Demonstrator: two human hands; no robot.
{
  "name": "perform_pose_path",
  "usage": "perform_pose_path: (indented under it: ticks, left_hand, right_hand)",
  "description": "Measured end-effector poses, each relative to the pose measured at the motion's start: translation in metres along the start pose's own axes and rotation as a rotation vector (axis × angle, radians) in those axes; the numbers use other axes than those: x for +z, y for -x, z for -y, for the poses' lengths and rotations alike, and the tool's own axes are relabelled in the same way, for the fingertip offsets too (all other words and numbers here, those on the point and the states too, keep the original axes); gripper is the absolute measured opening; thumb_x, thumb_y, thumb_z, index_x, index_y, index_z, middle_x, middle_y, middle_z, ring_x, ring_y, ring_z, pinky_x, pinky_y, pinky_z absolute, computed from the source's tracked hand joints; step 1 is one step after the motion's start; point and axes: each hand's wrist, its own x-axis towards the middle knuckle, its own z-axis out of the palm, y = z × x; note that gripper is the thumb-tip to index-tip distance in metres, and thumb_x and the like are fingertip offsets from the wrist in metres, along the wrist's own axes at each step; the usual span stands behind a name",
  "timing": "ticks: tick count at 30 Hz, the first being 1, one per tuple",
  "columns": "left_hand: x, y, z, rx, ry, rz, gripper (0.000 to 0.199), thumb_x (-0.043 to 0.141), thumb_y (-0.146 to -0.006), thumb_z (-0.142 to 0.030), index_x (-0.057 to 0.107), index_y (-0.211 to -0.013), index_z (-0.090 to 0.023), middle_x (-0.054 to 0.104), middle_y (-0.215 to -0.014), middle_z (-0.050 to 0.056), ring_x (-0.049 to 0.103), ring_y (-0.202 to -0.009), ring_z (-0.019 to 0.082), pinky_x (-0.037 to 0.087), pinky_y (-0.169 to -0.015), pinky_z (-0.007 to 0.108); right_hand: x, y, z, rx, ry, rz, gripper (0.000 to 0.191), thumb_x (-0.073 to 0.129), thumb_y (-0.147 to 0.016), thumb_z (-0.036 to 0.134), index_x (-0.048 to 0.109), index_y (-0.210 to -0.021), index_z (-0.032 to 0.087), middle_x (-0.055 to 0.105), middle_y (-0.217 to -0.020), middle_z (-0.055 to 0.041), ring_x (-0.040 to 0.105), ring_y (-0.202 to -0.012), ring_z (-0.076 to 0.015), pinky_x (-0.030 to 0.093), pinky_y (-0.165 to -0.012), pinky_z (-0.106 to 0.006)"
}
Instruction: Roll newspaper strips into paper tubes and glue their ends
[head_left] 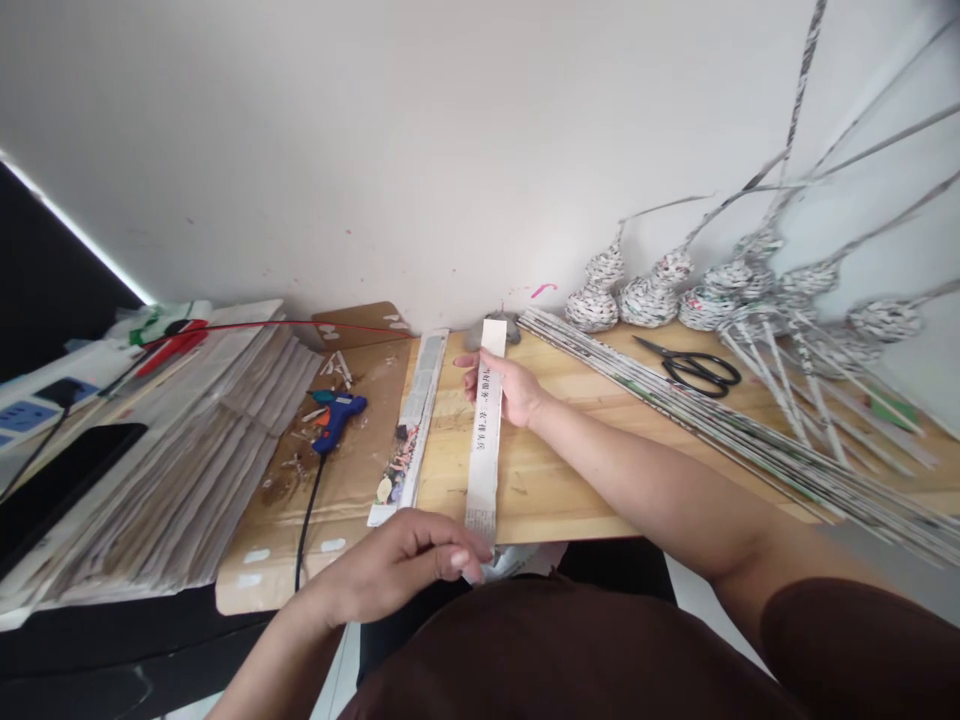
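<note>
A long folded newspaper strip (486, 430) with printed characters stands lengthwise over the wooden table, its far end slightly raised. Near that far end, my right hand (510, 388) grips the strip, thumb in front and fingers behind. At the table's front edge my left hand (409, 562) is closed at the strip's lower end, fingers bent over it; the exact pinch is partly hidden. Just left of the strip lies a flat stack of newspaper strips (421, 420), the top one showing a coloured picture.
Left are a cardboard sheet (352, 510), blue glue gun (336, 420), tall paper stack (247, 440), black phone (71, 500) and power strip (37, 405). Right are rolled paper sticks (675, 430), black scissors (697, 372) and several woven paper gourds (649, 300) against the wall.
</note>
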Motion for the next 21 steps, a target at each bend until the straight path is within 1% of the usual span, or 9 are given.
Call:
perform_pose_path:
  ticks: [2, 4, 8, 10, 12, 15, 16, 19, 21]
  left_hand:
    - [0.005, -0.003, 0.006, 0.038, -0.076, 0.109, 0.032, 0.049, -0.091, -0.041, 0.071, -0.107, -0.024, 0.068, -0.114, 0.005, 0.060, -0.106, 0.021, 0.043, -0.096, 0.033]
    - [0.010, -0.004, 0.013, 0.023, -0.132, 0.175, 0.036, 0.047, -0.092, -0.042, 0.065, -0.119, -0.027, 0.067, -0.118, 0.005, 0.059, -0.110, 0.022, 0.042, -0.097, 0.033]
    - [0.008, 0.003, 0.019, -0.021, -0.133, 0.084, 0.040, 0.044, -0.092, -0.044, 0.060, -0.126, -0.030, 0.062, -0.127, 0.003, 0.056, -0.115, 0.022, 0.040, -0.099, 0.034]
    - [0.005, 0.006, 0.022, -0.020, -0.135, 0.109, 0.041, 0.045, -0.092, -0.045, 0.058, -0.127, -0.030, 0.060, -0.130, 0.003, 0.054, -0.119, 0.023, 0.038, -0.102, 0.035]
    - [0.006, 0.003, 0.034, -0.021, -0.148, 0.183, 0.042, 0.043, -0.092, -0.046, 0.057, -0.129, -0.031, 0.058, -0.133, 0.002, 0.052, -0.122, 0.023, 0.034, -0.105, 0.035]
    - [0.016, -0.016, 0.074, -0.060, -0.100, 0.212, 0.050, 0.039, -0.092, -0.051, 0.049, -0.136, -0.030, 0.050, -0.141, 0.002, 0.044, -0.130, 0.022, 0.027, -0.110, 0.036]
    - [0.021, -0.026, 0.092, -0.094, -0.098, 0.163, 0.053, 0.039, -0.091, -0.054, 0.047, -0.137, -0.029, 0.047, -0.144, 0.002, 0.041, -0.132, 0.022, 0.026, -0.111, 0.035]
    - [0.031, -0.052, 0.140, -0.264, -0.229, -0.031, 0.058, 0.034, -0.089, -0.060, 0.057, -0.129, -0.024, 0.055, -0.136, 0.007, 0.047, -0.127, 0.025, 0.030, -0.108, 0.039]
    - [0.031, -0.061, 0.160, -0.293, -0.337, -0.058, 0.055, 0.044, -0.085, -0.059, 0.063, -0.121, -0.023, 0.063, -0.126, 0.009, 0.051, -0.122, 0.029, 0.032, -0.106, 0.043]
  right_hand:
    - [0.001, 0.001, -0.002, 0.004, 0.014, 0.012, 0.037, 0.037, -0.096, 0.035, 0.066, -0.090, 0.013, 0.061, -0.060, -0.0018, 0.058, -0.049, -0.0135, 0.043, -0.053, -0.025]
    - [0.001, 0.001, -0.005, 0.024, 0.032, 0.026, 0.035, 0.039, -0.095, 0.034, 0.066, -0.089, 0.013, 0.061, -0.060, -0.0019, 0.058, -0.050, -0.0135, 0.043, -0.052, -0.025]
    - [0.002, 0.001, -0.004, 0.006, 0.042, 0.035, 0.034, 0.041, -0.094, 0.036, 0.066, -0.090, 0.013, 0.061, -0.060, -0.0017, 0.057, -0.050, -0.0125, 0.042, -0.052, -0.024]
    - [0.004, 0.001, 0.001, -0.077, 0.013, 0.015, 0.036, 0.040, -0.094, 0.038, 0.066, -0.090, 0.014, 0.061, -0.060, -0.0014, 0.056, -0.050, -0.0122, 0.043, -0.053, -0.024]
    - [0.005, 0.002, 0.009, -0.185, -0.020, -0.017, 0.038, 0.038, -0.095, 0.041, 0.065, -0.090, 0.015, 0.060, -0.059, -0.0010, 0.056, -0.050, -0.0124, 0.044, -0.052, -0.025]
    - [0.004, 0.002, 0.017, -0.273, -0.029, -0.059, 0.037, 0.038, -0.094, 0.042, 0.065, -0.090, 0.016, 0.059, -0.059, -0.0008, 0.055, -0.050, -0.0123, 0.042, -0.049, -0.024]
    - [0.003, 0.002, 0.018, -0.272, -0.028, -0.068, 0.037, 0.039, -0.094, 0.042, 0.065, -0.090, 0.016, 0.059, -0.059, -0.0009, 0.054, -0.050, -0.0122, 0.041, -0.049, -0.023]
    - [0.002, 0.003, 0.014, -0.205, -0.017, -0.046, 0.038, 0.039, -0.094, 0.041, 0.065, -0.087, 0.014, 0.059, -0.058, -0.0010, 0.053, -0.049, -0.0115, 0.042, -0.049, -0.023]
    - [0.003, 0.004, 0.009, -0.147, 0.008, 0.010, 0.038, 0.040, -0.094, 0.040, 0.066, -0.086, 0.014, 0.059, -0.059, -0.0012, 0.054, -0.050, -0.0113, 0.043, -0.051, -0.023]
